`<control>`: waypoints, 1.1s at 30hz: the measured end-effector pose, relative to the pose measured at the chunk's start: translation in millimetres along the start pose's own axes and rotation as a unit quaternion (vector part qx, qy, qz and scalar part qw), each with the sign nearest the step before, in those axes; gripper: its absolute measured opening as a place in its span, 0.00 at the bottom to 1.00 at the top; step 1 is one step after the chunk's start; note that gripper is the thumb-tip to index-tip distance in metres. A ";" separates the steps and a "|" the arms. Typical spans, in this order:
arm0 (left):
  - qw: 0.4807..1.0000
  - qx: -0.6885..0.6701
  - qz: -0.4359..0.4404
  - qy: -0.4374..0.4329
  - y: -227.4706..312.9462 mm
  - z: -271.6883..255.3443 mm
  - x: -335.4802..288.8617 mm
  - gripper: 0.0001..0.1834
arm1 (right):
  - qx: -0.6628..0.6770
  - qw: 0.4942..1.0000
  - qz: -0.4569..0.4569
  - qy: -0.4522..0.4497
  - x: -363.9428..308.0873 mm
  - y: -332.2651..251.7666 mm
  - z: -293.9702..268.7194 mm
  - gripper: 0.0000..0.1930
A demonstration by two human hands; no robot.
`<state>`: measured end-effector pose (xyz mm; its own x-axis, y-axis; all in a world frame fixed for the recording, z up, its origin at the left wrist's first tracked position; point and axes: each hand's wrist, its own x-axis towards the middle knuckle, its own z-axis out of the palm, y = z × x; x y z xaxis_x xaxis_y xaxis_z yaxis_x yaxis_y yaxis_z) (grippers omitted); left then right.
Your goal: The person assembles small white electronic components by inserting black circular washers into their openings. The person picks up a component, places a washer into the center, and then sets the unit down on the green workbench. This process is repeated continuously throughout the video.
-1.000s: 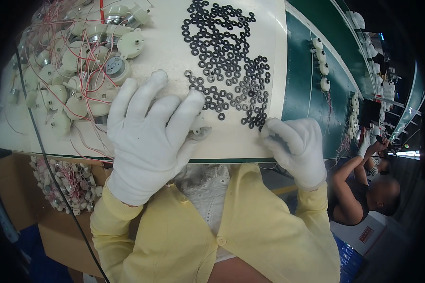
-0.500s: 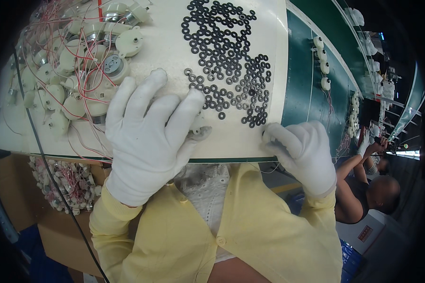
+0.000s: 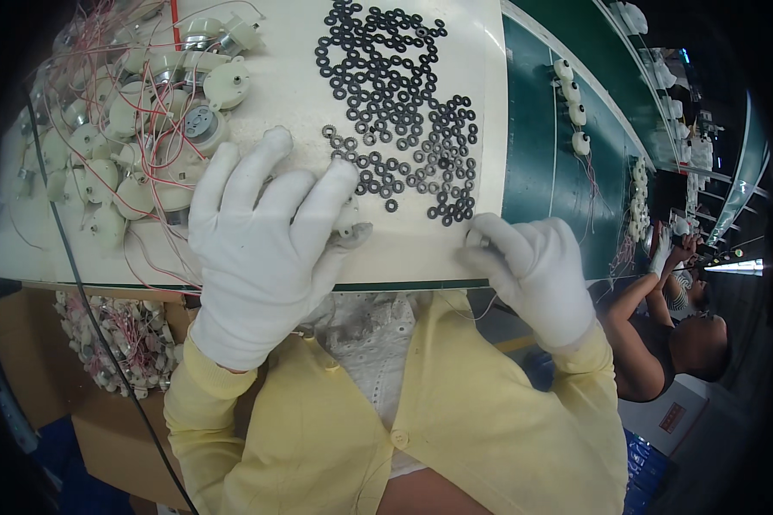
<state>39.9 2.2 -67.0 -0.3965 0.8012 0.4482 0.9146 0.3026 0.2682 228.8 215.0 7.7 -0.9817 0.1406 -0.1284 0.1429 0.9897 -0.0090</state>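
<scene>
White gloves cover both hands. My left hand (image 3: 262, 236) curls palm-down over the table's near side, thumb and forefinger around a white plastic part (image 3: 349, 216), mostly hidden under the hand. Closed in a pinch, my right hand (image 3: 528, 266) is at the near right of the white table top; what its fingertips hold is too small and hidden to tell. Many small black toothed rings (image 3: 386, 99) lie spread flat beyond and between the hands. To the left is a heap of geared motors (image 3: 133, 107) with cream plastic housings and red and white wires.
A cardboard box (image 3: 116, 429) with more wired motors stands below the table's left side. A black cable (image 3: 82, 275) runs down the left. Right of the white top, a green surface (image 3: 532, 129) carries rows of white motors (image 3: 574, 103). Another person (image 3: 661, 343) works at far right.
My right hand has shifted slightly left and up along the table edge, its fingers still pinched. My left hand has barely moved. The view has shifted a little.
</scene>
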 end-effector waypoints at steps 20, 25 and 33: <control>1.000 0.006 0.019 -0.015 -1.7 -1.6 1.4 0.29 | 0.178 0.956 0.123 0.198 -21.3 25.1 22.6 0.10; 1.000 0.010 0.009 -0.009 0.6 -3.5 3.1 0.27 | 0.167 0.933 0.244 0.207 -31.8 53.4 33.4 0.09; 1.000 0.015 0.014 -0.023 0.2 -4.0 2.1 0.27 | 0.000 0.959 0.098 0.266 -24.1 38.2 42.1 0.18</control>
<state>39.0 1.9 -62.6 -0.3675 0.8321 0.4154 0.9275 0.2950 0.2296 263.2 248.3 -31.3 -0.8609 0.3183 0.3968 0.3318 0.9426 -0.0363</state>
